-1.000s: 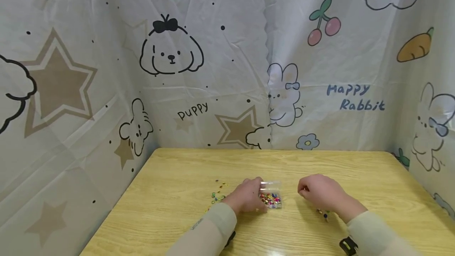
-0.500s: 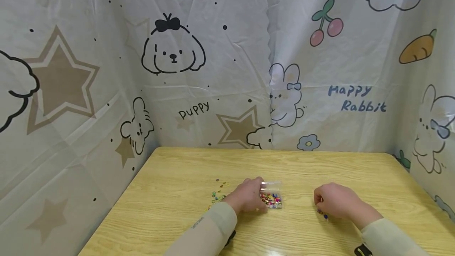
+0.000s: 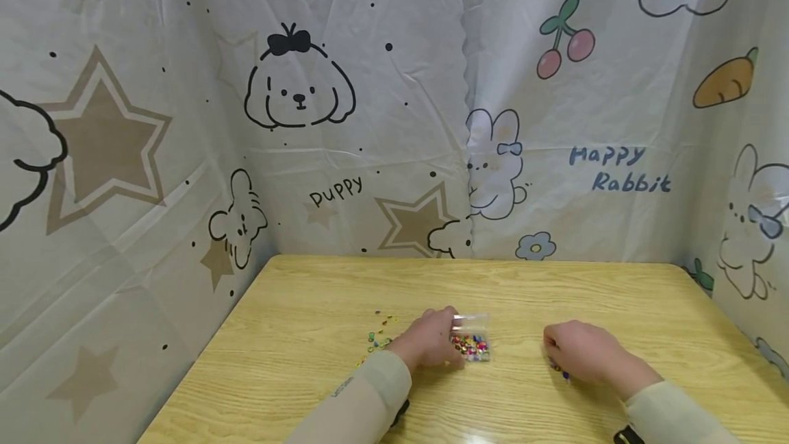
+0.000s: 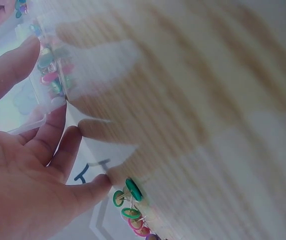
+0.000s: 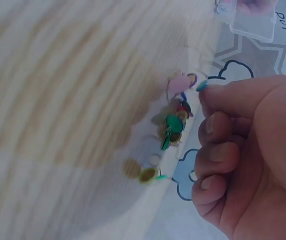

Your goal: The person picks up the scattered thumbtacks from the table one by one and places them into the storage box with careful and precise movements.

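My left hand (image 3: 431,339) grips the left side of a small clear plastic box (image 3: 472,360), its lid (image 3: 471,323) standing open at the back. Colourful thumbtacks (image 3: 470,344) fill the box; in the left wrist view, thumb and fingers lie on opposite sides of it. To the right, low over the table, is my right hand (image 3: 582,349), fingers curled. Seen from the right wrist, its thumb and forefinger pinch a teal thumbtack (image 5: 201,86). Just beyond the fingertips lies a small heap of loose thumbtacks (image 5: 174,122), mostly hidden by the hand in the head view.
More loose thumbtacks (image 3: 372,338) are scattered on the wood-grain table (image 3: 296,362) left of my left hand. A printed curtain (image 3: 382,122) rises behind the table's far edge and along both sides.
My right hand has moved right and towards me, from near the box down to the loose heap of thumbtacks. My left hand and the box have stayed in place.
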{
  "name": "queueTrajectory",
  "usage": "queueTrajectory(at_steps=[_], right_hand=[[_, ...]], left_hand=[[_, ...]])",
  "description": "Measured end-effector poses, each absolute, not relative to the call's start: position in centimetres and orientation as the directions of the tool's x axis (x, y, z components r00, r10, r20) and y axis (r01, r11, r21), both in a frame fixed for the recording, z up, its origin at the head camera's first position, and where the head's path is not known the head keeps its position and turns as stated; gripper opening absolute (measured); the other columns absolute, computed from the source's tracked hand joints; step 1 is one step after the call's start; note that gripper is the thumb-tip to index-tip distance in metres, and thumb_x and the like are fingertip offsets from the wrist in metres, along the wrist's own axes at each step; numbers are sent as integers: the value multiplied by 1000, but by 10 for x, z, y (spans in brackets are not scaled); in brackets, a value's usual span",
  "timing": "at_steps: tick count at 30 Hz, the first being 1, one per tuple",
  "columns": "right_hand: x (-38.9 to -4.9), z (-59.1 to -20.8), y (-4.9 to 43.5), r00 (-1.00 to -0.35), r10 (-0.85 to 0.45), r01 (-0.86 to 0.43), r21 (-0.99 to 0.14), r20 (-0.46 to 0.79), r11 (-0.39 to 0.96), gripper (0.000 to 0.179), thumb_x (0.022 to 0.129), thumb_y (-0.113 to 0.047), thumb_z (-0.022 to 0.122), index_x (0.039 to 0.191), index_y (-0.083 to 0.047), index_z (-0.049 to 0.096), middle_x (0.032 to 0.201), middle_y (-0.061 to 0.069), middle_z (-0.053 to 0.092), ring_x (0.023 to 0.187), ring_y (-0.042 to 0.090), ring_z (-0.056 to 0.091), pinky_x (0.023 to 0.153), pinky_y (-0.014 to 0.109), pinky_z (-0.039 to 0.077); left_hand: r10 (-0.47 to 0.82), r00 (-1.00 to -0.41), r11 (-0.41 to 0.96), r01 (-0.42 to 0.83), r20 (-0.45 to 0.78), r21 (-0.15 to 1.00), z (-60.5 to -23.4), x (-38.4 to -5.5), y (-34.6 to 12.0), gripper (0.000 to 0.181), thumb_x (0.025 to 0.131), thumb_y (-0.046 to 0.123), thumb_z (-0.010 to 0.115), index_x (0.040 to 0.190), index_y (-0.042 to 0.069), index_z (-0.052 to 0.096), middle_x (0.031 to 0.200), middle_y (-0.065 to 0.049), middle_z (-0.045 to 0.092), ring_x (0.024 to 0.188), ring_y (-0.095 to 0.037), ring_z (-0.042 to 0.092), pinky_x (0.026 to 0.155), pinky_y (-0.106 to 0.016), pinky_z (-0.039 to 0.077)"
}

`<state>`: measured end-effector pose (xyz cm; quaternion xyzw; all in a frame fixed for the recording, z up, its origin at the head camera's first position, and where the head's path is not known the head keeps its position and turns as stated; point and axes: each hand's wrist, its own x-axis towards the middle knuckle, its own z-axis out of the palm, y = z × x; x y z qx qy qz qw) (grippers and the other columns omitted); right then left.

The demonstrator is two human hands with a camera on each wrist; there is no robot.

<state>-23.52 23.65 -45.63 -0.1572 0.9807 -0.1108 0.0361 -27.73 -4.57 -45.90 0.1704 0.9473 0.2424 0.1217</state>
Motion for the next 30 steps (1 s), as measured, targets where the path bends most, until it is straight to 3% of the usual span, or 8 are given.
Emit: queueTrajectory(at_steps=[16, 23, 30], right_hand=[[-241, -453, 180, -906, -407, -423, -266, 115, 866, 24, 98, -21, 66, 77, -26, 56, 69, -16, 50, 63, 6, 45, 62, 32, 42], [-245, -454, 162, -875, -460, -484, -220, 153, 847, 20, 95, -21, 70, 79, -25, 59, 69, -16, 52, 59, 5, 44, 58, 31, 43], [-248, -458, 154, -877, -456, -478, -177, 150, 860, 17, 93, -22, 74, 79, -25, 64, 70, -15, 56, 58, 6, 46, 56, 33, 44]], left_hand=[[378, -914, 826, 261, -147, 499, -458, -276, -45, 77, 69, 28, 95, 134, 13, 56, 116, -1, 59, 108, -20, 56, 96, -41, 49], [388, -911, 818, 272, -137, 506, -460, -279, -44, 69, 70, 26, 95, 128, 15, 58, 108, 1, 58, 99, -16, 54, 90, -37, 49], [385, -911, 827, 271, -145, 493, -459, -279, -44, 70, 71, 27, 95, 129, 15, 58, 114, -1, 59, 105, -17, 55, 91, -37, 49]])
